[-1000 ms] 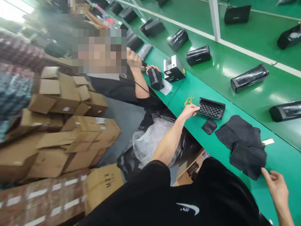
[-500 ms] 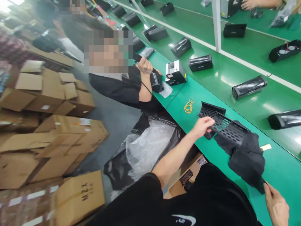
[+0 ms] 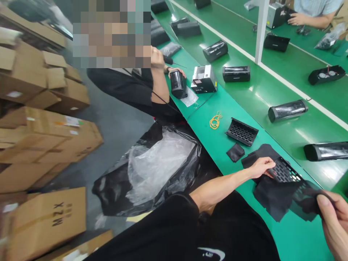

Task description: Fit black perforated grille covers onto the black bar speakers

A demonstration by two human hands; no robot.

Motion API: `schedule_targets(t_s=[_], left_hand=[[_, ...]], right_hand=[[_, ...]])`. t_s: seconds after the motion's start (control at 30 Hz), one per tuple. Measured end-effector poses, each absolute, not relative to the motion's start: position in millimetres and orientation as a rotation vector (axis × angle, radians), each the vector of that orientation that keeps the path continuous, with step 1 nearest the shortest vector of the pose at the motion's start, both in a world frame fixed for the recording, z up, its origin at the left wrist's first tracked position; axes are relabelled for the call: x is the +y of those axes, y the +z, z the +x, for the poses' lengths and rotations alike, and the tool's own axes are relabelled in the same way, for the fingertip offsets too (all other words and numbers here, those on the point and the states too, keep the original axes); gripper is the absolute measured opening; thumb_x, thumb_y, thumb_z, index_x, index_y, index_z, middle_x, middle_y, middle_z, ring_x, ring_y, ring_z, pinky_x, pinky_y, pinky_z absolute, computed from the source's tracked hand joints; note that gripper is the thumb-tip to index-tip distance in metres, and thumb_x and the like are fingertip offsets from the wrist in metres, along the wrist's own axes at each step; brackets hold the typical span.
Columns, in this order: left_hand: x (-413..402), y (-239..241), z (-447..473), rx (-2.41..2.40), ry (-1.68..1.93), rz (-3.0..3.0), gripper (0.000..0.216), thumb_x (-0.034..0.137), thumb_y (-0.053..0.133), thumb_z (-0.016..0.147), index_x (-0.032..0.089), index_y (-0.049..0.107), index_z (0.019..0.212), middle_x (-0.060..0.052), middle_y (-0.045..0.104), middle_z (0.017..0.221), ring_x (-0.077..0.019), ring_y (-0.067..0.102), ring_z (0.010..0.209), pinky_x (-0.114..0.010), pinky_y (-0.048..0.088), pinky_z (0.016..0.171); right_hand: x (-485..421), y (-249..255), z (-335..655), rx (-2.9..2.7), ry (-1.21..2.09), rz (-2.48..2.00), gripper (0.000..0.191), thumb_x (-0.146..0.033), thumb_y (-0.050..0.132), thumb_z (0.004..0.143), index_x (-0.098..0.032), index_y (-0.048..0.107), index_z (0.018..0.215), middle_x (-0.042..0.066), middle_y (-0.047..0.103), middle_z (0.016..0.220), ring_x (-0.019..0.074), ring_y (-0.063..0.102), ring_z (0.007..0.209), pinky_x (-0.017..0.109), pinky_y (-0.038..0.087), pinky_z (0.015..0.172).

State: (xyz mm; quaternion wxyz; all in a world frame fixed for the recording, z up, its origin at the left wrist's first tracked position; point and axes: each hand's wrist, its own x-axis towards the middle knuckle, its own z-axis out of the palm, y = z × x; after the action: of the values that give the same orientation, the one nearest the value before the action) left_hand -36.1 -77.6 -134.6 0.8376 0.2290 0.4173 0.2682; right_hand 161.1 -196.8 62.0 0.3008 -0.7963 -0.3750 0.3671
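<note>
My left hand (image 3: pixel 262 167) pinches the end of a black perforated grille (image 3: pixel 285 171) above the green bench. In the fingers of my right hand (image 3: pixel 333 215) is the edge of a thin black mesh cloth (image 3: pixel 306 199), stretched across toward the grille and covering its near right part. Beneath both lie more black cloth pieces (image 3: pixel 272 203), some overlapping. A second perforated grille (image 3: pixel 241 131) rests on the bench beyond my left hand, with a small black cloth square (image 3: pixel 235 152) beside it.
Yellow cord (image 3: pixel 215 120) lies coiled on the bench (image 3: pixel 201 127). Left of it, a co-worker's hand steadies a black speaker housing (image 3: pixel 178 84) near a box-shaped device (image 3: pixel 204 79). Several housings (image 3: pixel 288 110) line the green belt. Cartons (image 3: pixel 51 224) and a plastic-lined bag (image 3: pixel 160 163) stand at left.
My left hand has carried the grille right, uncovering the second grille. My right hand has risen, drawing the mesh cloth up beside the held grille. The co-worker's tool hand has lifted off the housing.
</note>
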Motion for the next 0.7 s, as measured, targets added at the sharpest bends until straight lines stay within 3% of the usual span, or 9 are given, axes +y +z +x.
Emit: schedule_targets(t_s=[0.13,0.2,0.27,0.47,0.57,0.7], left_hand=[[-86,-127,-30,0.853,0.608,0.438,0.062,0.057,0.097,0.056,0.017,0.059,0.085,0.003,0.065,0.068,-0.0133,0.065,0.058,-0.026,0.056,0.055],[-86,-123,-32,0.825,0.602,0.423,0.062,0.056,0.096,0.057,0.017,0.058,0.086,0.003,0.066,0.069,-0.0155,0.068,0.06,-0.03,0.06,0.058],[-85,-119,-34,0.807,0.585,0.431,0.057,0.052,0.095,0.062,0.017,0.058,0.087,0.002,0.067,0.072,-0.0156,0.07,0.062,-0.031,0.062,0.061],[-79,-104,-42,0.809,0.572,0.456,0.057,0.056,0.095,0.065,0.016,0.058,0.085,0.003,0.066,0.07,-0.0107,0.065,0.059,-0.029,0.062,0.06],[-77,-96,-45,0.785,0.561,0.458,0.061,0.058,0.096,0.061,0.016,0.058,0.086,0.003,0.067,0.072,-0.0108,0.065,0.06,-0.029,0.063,0.061],[-74,-84,-49,0.743,0.496,0.475,0.057,0.054,0.095,0.066,0.017,0.057,0.088,0.002,0.068,0.072,-0.0143,0.071,0.063,-0.029,0.064,0.06]], right_hand=[[-178,23,158,-0.746,0.91,-2.208,0.067,-0.076,0.076,0.074,-0.018,0.078,0.108,0.005,0.075,0.082,0.0253,0.066,0.072,0.033,0.052,0.066],[-179,1,161,-0.729,0.868,-2.311,0.067,-0.077,0.071,0.073,-0.018,0.077,0.103,0.004,0.068,0.066,0.0248,0.061,0.061,0.035,0.048,0.061],[-185,-14,166,-0.756,0.828,-2.398,0.062,-0.076,0.066,0.074,-0.021,0.076,0.1,0.003,0.066,0.064,0.0265,0.062,0.061,0.038,0.048,0.065],[-208,-24,184,-0.865,0.728,-2.506,0.056,-0.08,0.065,0.073,-0.026,0.071,0.09,0.003,0.066,0.068,0.0283,0.064,0.071,0.041,0.046,0.073],[-215,-20,184,-0.723,0.607,-2.398,0.068,-0.075,0.085,0.063,-0.023,0.067,0.103,0.003,0.068,0.082,0.0256,0.065,0.078,0.039,0.05,0.077],[-220,-23,180,-0.43,0.918,-2.042,0.079,-0.066,0.096,0.058,-0.02,0.068,0.117,0.007,0.073,0.106,0.0252,0.068,0.092,0.034,0.055,0.073]])
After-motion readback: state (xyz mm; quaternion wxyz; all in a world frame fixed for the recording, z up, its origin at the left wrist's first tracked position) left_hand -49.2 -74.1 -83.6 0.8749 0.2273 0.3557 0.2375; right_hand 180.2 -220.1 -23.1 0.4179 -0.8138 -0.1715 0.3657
